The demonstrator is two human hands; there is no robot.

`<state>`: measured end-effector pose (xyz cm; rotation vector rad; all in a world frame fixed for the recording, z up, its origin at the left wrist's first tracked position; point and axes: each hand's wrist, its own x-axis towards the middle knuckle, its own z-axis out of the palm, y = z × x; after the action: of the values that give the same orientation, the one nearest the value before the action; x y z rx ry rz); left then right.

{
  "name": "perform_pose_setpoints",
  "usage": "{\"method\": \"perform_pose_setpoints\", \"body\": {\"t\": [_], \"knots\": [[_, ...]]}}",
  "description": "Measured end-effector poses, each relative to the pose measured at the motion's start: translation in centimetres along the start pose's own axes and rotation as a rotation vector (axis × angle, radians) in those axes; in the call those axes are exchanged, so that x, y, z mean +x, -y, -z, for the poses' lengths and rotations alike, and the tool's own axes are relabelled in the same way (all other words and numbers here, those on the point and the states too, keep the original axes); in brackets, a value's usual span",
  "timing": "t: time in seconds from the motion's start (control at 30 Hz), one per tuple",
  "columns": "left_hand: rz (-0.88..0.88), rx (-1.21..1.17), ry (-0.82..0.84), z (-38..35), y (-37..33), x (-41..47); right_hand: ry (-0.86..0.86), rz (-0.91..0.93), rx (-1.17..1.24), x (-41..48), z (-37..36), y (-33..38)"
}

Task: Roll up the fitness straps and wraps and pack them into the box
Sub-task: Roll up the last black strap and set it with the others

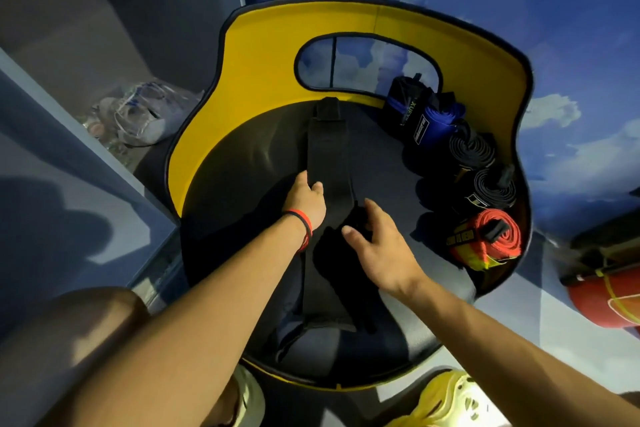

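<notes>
While reaching both bare arms down into the yellow box (263,55), lays left hand (306,201) on the left edge of the flat black wrap (327,149), fingers hidden, grip perhaps a pinch, cannot tell. Spreads right hand (381,250) loose-fingered, holding nothing, just above it. Along the right wall, rolled wraps (471,151).

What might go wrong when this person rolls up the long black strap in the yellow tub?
The black strap lies long and flat, and the left hand presses only one edge, so it may roll up crooked or loose. The red roll sits near the right hand, by the tub's yellow wall; a stray bump might tip or loosen it.
</notes>
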<state>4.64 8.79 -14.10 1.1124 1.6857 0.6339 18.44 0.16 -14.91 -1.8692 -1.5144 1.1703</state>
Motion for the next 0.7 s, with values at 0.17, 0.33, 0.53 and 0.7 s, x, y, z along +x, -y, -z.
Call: {"method": "perform_pose_setpoints", "body": {"t": [0.17,0.33,0.53,0.7], "knots": [[0.039,0.146,0.195,-0.5,0.6,-1.0,-0.057,-0.173,0.385,3.9,0.2,1.9],[0.069,-0.015,0.259,-1.1,0.4,-1.3,0.008,-0.160,0.544,5.8,-0.2,1.9],[-0.041,0.067,0.143,-2.0,0.6,-0.3,-0.086,-0.085,0.121,6.7,-0.5,2.3],[-0.176,0.523,0.209,-2.1,-0.1,1.2,-0.067,0.145,-0.528,5.6,-0.6,1.0]]}}
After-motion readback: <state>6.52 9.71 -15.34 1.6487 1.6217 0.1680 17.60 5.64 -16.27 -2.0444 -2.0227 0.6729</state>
